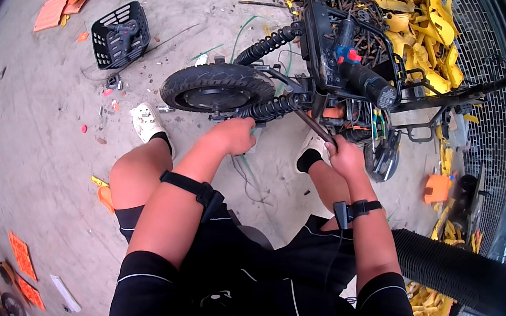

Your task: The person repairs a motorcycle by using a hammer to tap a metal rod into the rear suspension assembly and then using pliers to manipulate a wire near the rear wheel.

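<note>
The bike [319, 50] is right ahead of the person, its wheel [216, 85] toward the left and its frame reaching right. 2 shocks run from wheel to frame; the near shock [275, 107] faces the person. The right hand [346, 156] is wrapped around a bar [315, 126], whose far end is by the near shock's right end. The left hand [237, 136] is curled beside that shock's left end, below the wheel's edge; I cannot tell whether it pinches anything. A power tool [365, 79] rests on the bike. Room is widest leftward, where floor [56, 154] stretches past the wheel; a basket [121, 35] stands beyond. On the right, yellow parts [422, 21] crowd the bike. The person's 2 legs flank the space before the near shock.
</note>
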A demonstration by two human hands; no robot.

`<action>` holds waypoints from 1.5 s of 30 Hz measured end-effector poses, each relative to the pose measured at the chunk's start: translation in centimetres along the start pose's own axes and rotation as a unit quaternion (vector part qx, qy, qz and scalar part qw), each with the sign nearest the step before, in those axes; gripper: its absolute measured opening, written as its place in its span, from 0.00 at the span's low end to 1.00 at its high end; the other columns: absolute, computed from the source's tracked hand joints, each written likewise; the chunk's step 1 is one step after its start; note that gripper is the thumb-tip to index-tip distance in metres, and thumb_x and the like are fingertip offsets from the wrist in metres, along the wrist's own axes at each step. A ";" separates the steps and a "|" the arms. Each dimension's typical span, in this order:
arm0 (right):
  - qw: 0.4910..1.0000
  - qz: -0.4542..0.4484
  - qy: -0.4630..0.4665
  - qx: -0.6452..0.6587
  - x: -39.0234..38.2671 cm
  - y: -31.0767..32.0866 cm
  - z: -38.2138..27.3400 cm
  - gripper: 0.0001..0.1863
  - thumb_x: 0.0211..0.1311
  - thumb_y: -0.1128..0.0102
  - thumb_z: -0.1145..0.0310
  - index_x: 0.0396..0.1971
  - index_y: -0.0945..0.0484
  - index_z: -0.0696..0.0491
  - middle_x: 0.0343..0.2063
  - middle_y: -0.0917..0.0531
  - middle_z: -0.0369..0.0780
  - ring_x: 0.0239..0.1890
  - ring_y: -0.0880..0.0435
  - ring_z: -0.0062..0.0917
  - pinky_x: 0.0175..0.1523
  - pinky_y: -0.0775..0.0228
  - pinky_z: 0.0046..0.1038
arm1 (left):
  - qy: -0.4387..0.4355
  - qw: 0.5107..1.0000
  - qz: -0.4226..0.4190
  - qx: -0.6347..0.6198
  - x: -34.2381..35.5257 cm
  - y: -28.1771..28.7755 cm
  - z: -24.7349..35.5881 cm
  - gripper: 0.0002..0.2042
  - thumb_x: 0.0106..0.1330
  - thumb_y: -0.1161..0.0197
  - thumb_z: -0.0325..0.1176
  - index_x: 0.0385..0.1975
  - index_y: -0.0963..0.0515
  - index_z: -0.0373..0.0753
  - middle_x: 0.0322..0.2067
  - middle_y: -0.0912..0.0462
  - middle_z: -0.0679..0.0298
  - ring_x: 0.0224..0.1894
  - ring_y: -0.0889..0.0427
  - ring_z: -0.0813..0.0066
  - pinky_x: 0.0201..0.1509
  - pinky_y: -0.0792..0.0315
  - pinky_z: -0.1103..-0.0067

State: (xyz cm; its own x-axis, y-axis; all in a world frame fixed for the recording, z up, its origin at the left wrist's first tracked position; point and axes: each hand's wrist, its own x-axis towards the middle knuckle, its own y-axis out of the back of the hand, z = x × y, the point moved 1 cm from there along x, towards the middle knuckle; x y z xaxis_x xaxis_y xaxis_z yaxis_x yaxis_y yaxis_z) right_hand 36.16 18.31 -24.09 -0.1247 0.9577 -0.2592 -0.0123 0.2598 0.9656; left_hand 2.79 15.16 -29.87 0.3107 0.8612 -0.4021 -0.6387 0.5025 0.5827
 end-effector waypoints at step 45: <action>0.994 -0.022 -0.050 0.095 -3.6 -4.1 -2.9 0.17 0.71 0.47 0.53 0.47 0.27 0.51 0.29 0.16 0.57 0.36 0.17 0.58 0.40 0.27 0.56 | -0.002 1.000 -0.008 -0.008 -0.2 -0.3 0.4 0.22 0.64 0.43 0.40 0.56 0.25 0.36 0.49 0.18 0.46 0.54 0.20 0.48 0.58 0.27 0.61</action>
State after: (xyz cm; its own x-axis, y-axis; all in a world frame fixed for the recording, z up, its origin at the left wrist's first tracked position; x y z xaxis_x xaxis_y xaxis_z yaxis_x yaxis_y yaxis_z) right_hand 33.77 13.44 -27.06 -0.0285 0.9498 -0.3115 0.1728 0.3116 0.9344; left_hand 3.24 14.81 -29.65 0.3240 0.8536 -0.4079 -0.6443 0.5148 0.5655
